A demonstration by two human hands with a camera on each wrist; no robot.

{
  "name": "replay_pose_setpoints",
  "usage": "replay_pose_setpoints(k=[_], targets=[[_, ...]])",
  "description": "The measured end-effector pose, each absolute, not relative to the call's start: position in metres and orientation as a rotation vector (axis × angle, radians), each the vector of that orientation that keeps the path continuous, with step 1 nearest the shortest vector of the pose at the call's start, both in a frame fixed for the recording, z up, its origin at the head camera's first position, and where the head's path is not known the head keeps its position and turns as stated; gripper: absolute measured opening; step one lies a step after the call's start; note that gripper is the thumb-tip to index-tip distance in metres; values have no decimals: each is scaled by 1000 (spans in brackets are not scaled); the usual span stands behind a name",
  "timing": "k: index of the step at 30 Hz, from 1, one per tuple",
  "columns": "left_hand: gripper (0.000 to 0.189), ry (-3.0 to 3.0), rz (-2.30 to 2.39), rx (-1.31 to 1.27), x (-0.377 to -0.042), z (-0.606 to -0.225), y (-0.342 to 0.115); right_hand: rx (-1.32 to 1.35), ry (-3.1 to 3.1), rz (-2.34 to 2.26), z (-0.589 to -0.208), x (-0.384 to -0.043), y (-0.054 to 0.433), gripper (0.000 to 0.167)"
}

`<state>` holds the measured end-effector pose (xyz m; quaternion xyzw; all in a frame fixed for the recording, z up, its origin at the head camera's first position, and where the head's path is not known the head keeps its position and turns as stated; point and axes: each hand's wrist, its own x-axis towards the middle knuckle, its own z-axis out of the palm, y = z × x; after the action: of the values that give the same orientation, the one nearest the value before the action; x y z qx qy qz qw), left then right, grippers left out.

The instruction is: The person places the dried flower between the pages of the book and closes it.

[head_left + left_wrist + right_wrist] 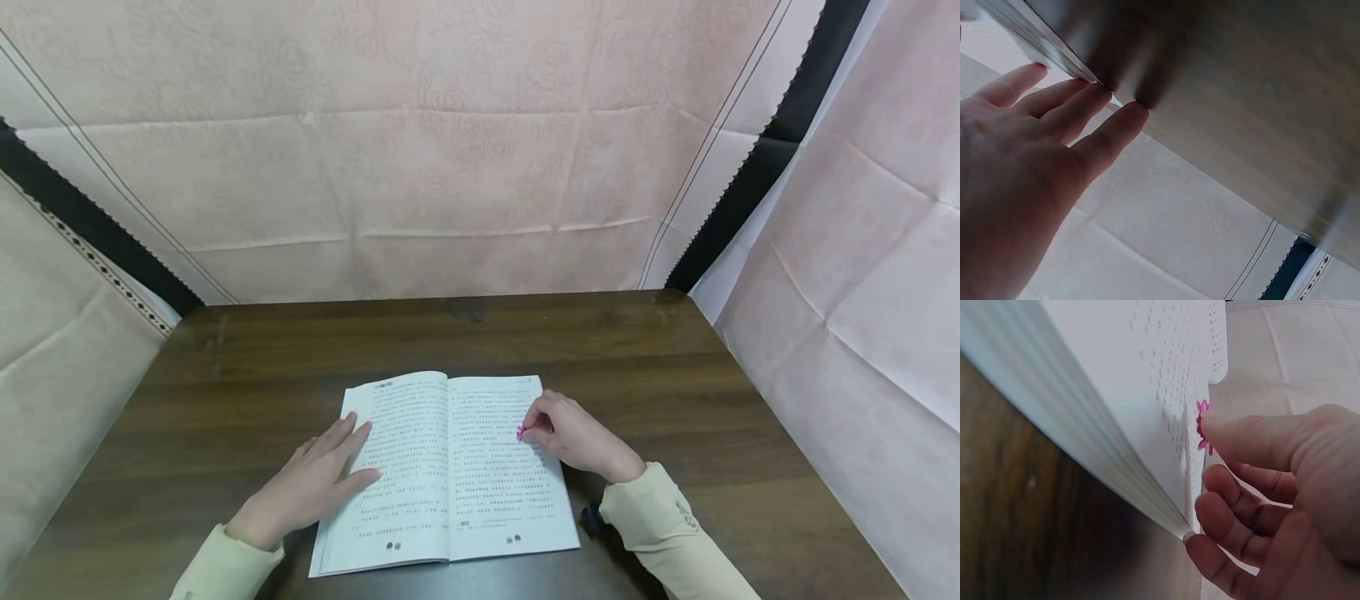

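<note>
Right hand [583,437] pinches a pink object [1200,428], unseen from left wrist; left hand [307,485] spread on the book [408,467].

From my head view I look forward and down from the near side, far enough back to take in the left hand [311,483], right hand [581,435], book [408,454], bench [637,350] and far cloth [480,183]. My wrist views, tilted, sit close behind each hand, facing the far cloth along the book's left and right edges; all three share book and cloth.
</note>
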<state>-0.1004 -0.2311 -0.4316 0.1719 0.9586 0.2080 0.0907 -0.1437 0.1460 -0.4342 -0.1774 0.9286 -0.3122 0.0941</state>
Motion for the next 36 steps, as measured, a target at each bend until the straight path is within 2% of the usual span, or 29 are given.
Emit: replay_pose_setpoints(k=[36], targets=[[79, 2845, 623, 496, -100, -432, -230, -573, 2809, -838, -440, -144, 141, 12]])
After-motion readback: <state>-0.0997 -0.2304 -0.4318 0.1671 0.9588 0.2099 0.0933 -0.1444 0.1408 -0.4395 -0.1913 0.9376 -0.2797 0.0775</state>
